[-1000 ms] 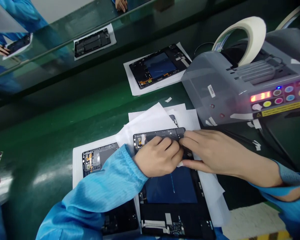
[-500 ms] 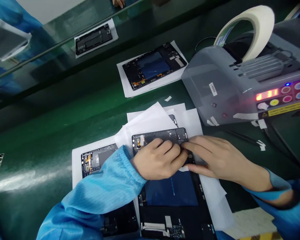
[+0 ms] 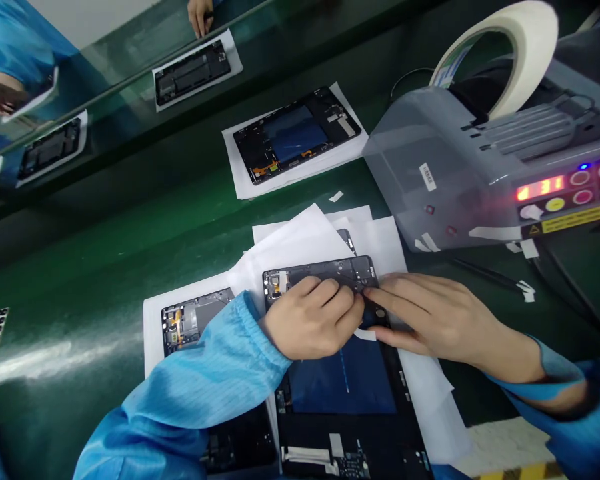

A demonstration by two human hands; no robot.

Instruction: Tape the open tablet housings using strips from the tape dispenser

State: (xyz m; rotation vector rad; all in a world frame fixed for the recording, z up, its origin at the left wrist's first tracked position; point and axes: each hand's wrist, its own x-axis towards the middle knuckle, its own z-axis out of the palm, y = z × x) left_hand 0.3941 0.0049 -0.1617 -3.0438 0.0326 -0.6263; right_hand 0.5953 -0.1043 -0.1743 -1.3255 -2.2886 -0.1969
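My left hand [image 3: 315, 319] is closed, knuckles up, over the upper part of an opened tablet [image 3: 350, 433] with a dark blue battery. Whatever its fingertips pinch is hidden beneath them. From the right, my right hand [image 3: 430, 313] reaches in with stretched fingers touching the tablet near its upper right edge. Its thumb stands apart from the fingers and meets the end of a short white tape strip [image 3: 366, 335]. That strip curves out from beside my left fingers over the battery's top.
A second opened tablet [image 3: 180, 320] lies partly under my left sleeve. White paper sheets [image 3: 300, 233] surround the work. Behind lies another tablet [image 3: 295, 137]. A tape dispenser [image 3: 420, 153] with a large roll stands right, near tweezers [image 3: 485, 272]. Across the bench are co-workers' hands [image 3: 200, 17].
My left hand has drawn slightly left, so more of the white strip shows. My right hand has barely moved. Across the bench, another device on paper has come into view at left.
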